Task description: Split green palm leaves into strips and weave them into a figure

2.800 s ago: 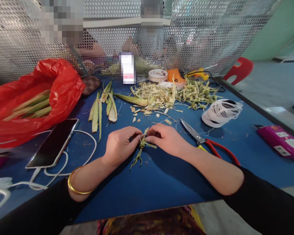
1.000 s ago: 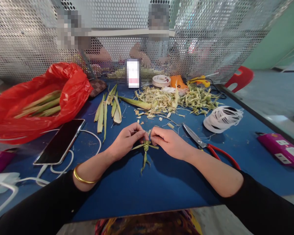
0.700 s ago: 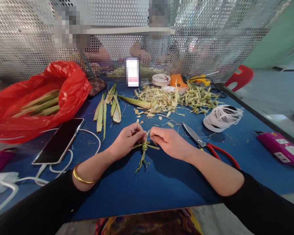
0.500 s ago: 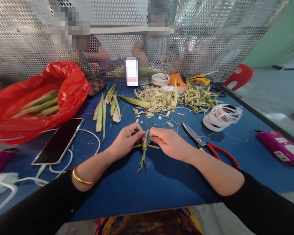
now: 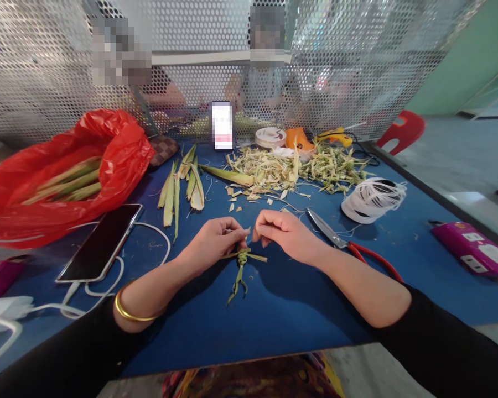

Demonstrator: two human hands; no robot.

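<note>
A small figure of knotted green husk strips [image 5: 242,257] hangs just over the table's front half, with two strips sticking out sideways and a split tail pointing down. My left hand [image 5: 216,243] is closed, pinching the top end of the figure between thumb and finger. Close by on the other side, my right hand [image 5: 289,235] is also closed in a pinch. What its fingertips hold is too fine to make out, possibly a thread. To the right of it lie scissors [image 5: 357,247] with red handles, partly hidden behind my forearm.
Husk pieces [image 5: 176,193] and a heap of shreds [image 5: 269,168] lie farther back. On the left are a red plastic bag [image 5: 120,143] with husks inside and a phone [image 5: 102,243] on a cable. A white cord spool [image 5: 363,204] stands right. Behind a perforated screen [image 5: 207,25] sit people.
My hands have come slightly apart at the fingertips, and my right hand has turned a little. The husk figure sits slightly lower and to the left. The camera view has shifted a bit.
</note>
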